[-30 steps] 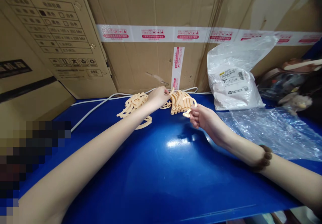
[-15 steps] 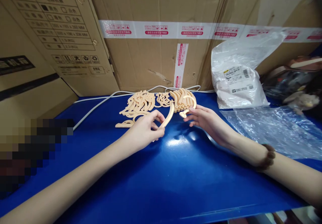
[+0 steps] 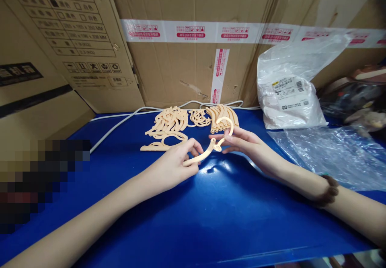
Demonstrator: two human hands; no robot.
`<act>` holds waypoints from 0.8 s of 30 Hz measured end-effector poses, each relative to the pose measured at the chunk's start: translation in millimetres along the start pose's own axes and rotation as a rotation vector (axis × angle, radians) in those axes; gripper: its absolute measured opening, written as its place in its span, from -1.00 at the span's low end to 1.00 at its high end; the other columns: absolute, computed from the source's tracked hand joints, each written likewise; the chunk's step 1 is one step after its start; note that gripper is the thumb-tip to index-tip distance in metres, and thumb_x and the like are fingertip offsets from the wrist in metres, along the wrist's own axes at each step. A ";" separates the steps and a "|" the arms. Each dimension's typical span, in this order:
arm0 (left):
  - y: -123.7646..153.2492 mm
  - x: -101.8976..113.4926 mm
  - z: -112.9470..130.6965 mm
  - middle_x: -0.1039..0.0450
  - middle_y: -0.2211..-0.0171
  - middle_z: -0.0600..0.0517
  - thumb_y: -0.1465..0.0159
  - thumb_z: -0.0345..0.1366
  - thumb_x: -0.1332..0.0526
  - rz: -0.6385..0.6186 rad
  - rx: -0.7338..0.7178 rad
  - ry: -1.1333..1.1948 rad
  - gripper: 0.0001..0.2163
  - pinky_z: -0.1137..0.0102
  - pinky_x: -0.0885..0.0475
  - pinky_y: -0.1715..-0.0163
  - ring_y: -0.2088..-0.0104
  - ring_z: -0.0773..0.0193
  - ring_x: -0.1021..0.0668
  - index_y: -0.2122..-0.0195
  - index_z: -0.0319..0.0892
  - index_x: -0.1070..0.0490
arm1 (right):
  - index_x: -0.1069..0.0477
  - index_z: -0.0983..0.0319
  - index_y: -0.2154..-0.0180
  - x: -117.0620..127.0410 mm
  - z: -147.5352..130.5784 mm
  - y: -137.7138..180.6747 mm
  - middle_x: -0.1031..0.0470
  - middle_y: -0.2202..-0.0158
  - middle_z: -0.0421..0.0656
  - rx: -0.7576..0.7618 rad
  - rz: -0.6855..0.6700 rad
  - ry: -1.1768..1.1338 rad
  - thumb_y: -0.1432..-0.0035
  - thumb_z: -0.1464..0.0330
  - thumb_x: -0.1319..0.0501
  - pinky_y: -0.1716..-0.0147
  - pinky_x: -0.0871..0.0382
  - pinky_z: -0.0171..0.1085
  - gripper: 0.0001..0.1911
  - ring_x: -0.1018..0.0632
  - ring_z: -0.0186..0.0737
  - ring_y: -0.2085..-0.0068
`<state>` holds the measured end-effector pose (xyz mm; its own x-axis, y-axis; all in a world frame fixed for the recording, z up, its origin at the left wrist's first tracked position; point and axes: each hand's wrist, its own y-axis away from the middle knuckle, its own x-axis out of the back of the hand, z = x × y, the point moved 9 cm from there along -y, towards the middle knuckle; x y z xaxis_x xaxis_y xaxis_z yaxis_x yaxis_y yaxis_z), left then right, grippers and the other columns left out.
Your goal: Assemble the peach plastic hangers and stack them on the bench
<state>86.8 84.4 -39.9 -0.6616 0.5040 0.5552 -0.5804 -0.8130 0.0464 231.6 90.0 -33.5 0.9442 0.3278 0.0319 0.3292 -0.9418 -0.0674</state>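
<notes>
My left hand is closed on a curved beige hanger arm, which points up and right with a small hole at its tip. In my right hand a beige hanger hook is pinched, its curve upward and its round flared base toward the left. The arm's tip and the hook's base are close together; whether they touch I cannot tell. Behind my hands lie a heap of curved beige pieces, a small pile of hooks and a neat row of hanger arms.
On the blue table, a white cable runs along the back. Cardboard boxes stand behind. At right are a white plastic bag with a label and a clear plastic sheet.
The hanger arm in my left hand has tilted down toward the right, its tip now close to the hook's base. The hook has come slightly lower and nearer.
</notes>
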 end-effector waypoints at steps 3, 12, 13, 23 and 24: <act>0.4 0.5 1.3 -0.33 0.33 0.12 -0.20 -0.36 -0.14 0.026 0.006 0.009 -0.88 0.52 -0.23 0.58 0.51 0.43 -0.40 0.23 -0.15 -0.26 | -0.43 0.17 0.20 -12.0 -0.9 3.0 -0.48 -0.06 -0.11 -0.012 -0.071 -0.008 -0.24 0.24 -0.19 0.06 -0.37 -0.16 -0.84 -0.49 -0.13 -0.04; 2.4 0.7 -0.7 -0.35 0.40 0.11 -0.32 -0.11 -0.10 0.039 -0.014 -0.101 -0.79 0.45 -0.24 0.47 0.43 0.32 -0.41 0.21 -0.14 -0.31 | -0.43 0.18 0.20 -33.2 -1.1 8.9 -0.42 -0.13 -0.10 -0.016 -0.262 -0.048 -0.27 0.29 -0.17 -0.09 -0.25 -0.07 -0.87 -0.40 -0.10 -0.15; 2.5 -0.1 0.6 -0.36 0.37 0.09 -0.34 -0.10 -0.06 0.031 -0.029 -0.138 -0.78 0.43 -0.25 0.44 0.39 0.30 -0.42 0.24 -0.15 -0.33 | -0.43 0.18 0.17 -35.8 -0.9 10.2 -0.42 -0.13 -0.10 -0.018 -0.290 -0.048 -0.27 0.29 -0.17 -0.12 -0.22 -0.07 -0.85 -0.40 -0.11 -0.15; 7.5 -6.9 11.0 -0.30 0.50 0.13 -0.40 -0.08 0.09 -0.007 -0.052 -0.466 -0.72 0.41 -0.11 0.52 0.50 0.28 -0.39 0.36 -0.11 -0.16 | -0.50 0.21 0.12 -21.1 8.9 4.7 -0.52 0.05 -0.12 -0.059 -0.151 -0.038 -0.19 0.28 -0.24 0.14 -0.36 -0.27 -0.77 -0.50 -0.26 0.11; 8.0 -8.1 13.2 -0.29 0.52 0.14 -0.41 -0.09 0.09 -0.013 -0.067 -0.501 -0.73 0.41 -0.09 0.52 0.51 0.28 -0.39 0.36 -0.11 -0.16 | -0.50 0.21 0.18 -17.9 10.2 3.6 -0.54 0.14 -0.14 -0.066 -0.127 -0.062 -0.17 0.27 -0.26 0.19 -0.36 -0.29 -0.80 -0.51 -0.28 0.17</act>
<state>93.8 69.9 -33.0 -0.3547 0.2983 0.8861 -0.6270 -0.7789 0.0113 216.0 81.6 -44.5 0.8945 0.4462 -0.0262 0.4463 -0.8949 -0.0011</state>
